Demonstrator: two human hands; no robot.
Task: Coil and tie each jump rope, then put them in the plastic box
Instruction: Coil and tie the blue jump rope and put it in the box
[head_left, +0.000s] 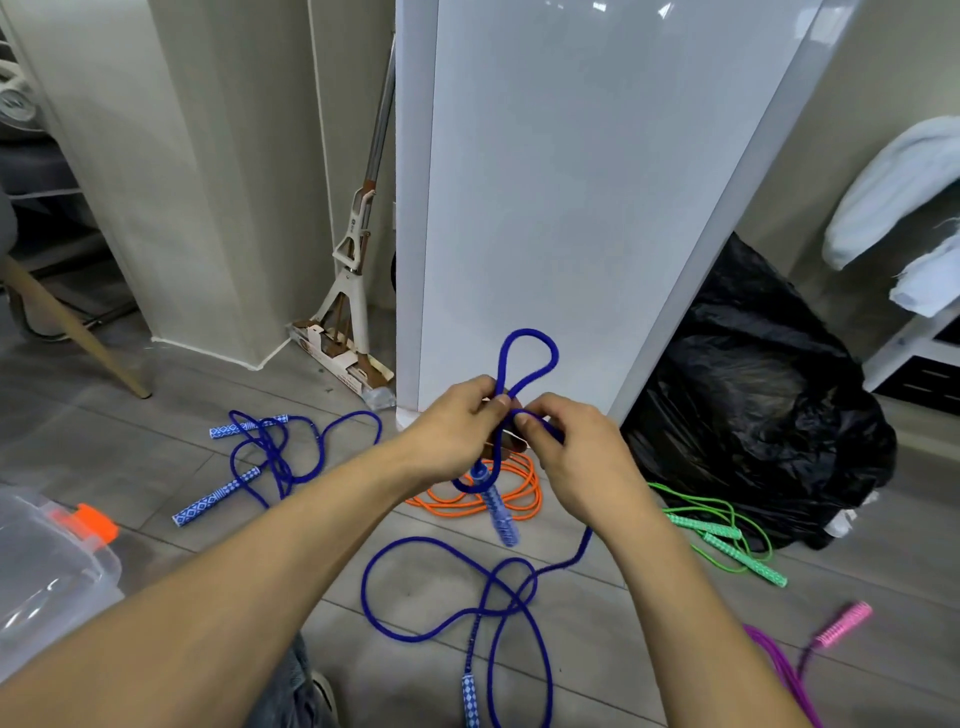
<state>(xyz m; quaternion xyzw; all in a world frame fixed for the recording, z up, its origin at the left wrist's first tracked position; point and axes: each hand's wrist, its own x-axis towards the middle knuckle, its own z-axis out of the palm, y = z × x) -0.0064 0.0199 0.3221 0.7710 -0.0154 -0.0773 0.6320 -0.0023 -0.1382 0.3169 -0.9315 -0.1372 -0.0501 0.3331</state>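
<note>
Both my hands hold a dark blue jump rope (527, 358) in front of me. My left hand (457, 426) pinches the crossing of a small loop that stands up above my fingers. My right hand (576, 447) grips the strand beside it. One blue-and-white handle (500, 512) dangles below my hands. The rest of the rope lies in loose loops on the floor, ending at a second handle (470, 699). The clear plastic box (47, 566) with an orange latch sits at the lower left.
On the floor lie another blue rope (270, 457), an orange rope (483, 493), a green rope (727, 535) and a purple rope with a pink handle (841, 623). A white cabinet (571, 208) stands ahead. A black bin bag (753, 405) and a mop (353, 270) flank it.
</note>
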